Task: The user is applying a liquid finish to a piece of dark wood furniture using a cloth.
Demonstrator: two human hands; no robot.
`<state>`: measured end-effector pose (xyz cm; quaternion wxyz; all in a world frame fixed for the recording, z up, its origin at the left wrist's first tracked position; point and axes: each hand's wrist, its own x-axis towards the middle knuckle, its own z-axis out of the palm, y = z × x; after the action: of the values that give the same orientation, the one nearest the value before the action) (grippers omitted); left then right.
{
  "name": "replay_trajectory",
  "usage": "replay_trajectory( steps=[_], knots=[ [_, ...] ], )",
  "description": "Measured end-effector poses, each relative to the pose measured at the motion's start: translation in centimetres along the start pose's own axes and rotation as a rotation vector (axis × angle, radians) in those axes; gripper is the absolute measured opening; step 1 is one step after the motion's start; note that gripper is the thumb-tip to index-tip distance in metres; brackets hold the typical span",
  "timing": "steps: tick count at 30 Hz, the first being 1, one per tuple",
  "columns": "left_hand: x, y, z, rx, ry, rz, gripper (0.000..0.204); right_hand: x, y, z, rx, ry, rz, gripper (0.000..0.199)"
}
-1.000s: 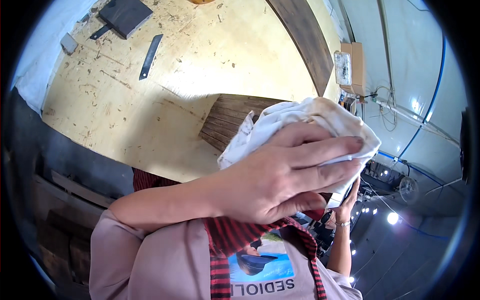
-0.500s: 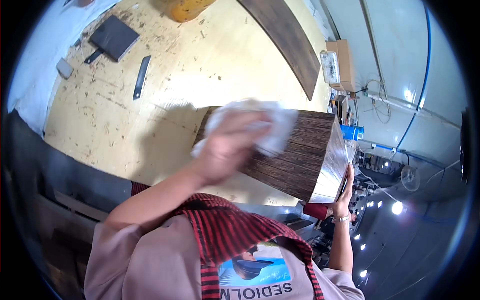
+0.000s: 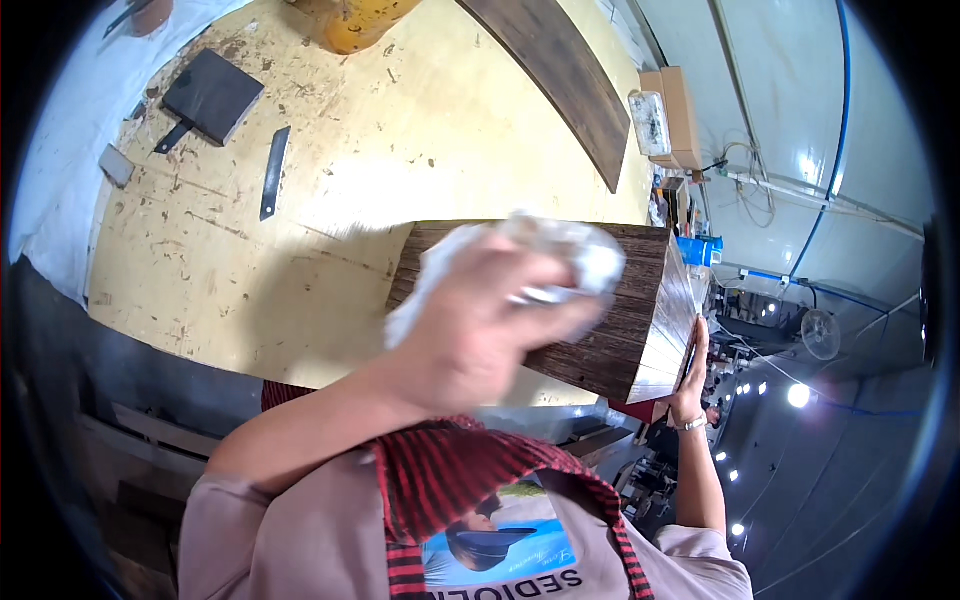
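At nine o'clock a white sheet (image 3: 55, 165) hangs along the edge of the pale worktable (image 3: 370, 135); a small grey block (image 3: 117, 166) lies between nine and ten, near that edge; at ten o'clock come a dark square slab (image 3: 213, 97) with a short tab pointing toward seven, and then, just beside it, a narrow dark strip (image 3: 275, 173) lying apart from everything else; at eleven a yellow-orange container (image 3: 365, 22) is cut off by the upper rim; at the middle of the view the left hand (image 3: 475, 335), blurred, grasps a bunched white cloth (image 3: 435, 280), its fingers bent over the folds and pointing toward two o'clock; the cloth lies over the upper face of a dark brown wood-grain box (image 3: 610, 345), which sits on the table from the centre out toward three o'clock, its shiny end facing right; near one o'clock a long curved dark board (image 3: 560, 80) lies on the table, well apart from the box; past it, between one and two, stands a brown carton (image 3: 682, 118); near four the right hand (image 3: 693, 375), a band (image 3: 691, 424) at its wrist, has its fingers up along the box's shiny end; whether they close on it I cannot tell; between two and three, behind that end, is a blue object (image 3: 700, 250); a round fan (image 3: 820, 334) is farthest right, near three
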<state>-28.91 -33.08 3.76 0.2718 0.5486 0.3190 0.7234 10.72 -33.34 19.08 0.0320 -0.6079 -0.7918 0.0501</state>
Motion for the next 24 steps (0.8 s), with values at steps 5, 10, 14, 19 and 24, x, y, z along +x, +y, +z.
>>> replay_trajectory(
  steps=[5, 10, 14, 19, 24],
  knots=[
    [1.1, -1.7, -1.9, -0.208, -0.095, -0.260, 0.038, 0.3, 1.0, 0.7, 0.062, 0.053, 0.085, 0.081],
    [-1.9, -9.1, -6.9, 0.804, -0.079, -0.242, 0.031, 0.2, -0.3, 0.3, 0.071, 0.022, 0.013, 0.118],
    [-2.5, -7.3, -9.7, 0.893, -0.284, -0.507, 0.019, 0.5, -0.4, 0.2, 0.046, 0.032, 0.009, 0.123],
    [1.8, -4.5, -8.7, -0.012, -0.059, -0.473, 0.009, 0.1, -0.1, 0.5, 0.068, 0.072, 0.037, 0.123],
    [4.6, -6.2, -8.7, -0.600, 0.005, -0.911, 0.012, 0.5, -0.5, 0.7, 0.039, 0.085, -0.036, 0.122]
  ],
)
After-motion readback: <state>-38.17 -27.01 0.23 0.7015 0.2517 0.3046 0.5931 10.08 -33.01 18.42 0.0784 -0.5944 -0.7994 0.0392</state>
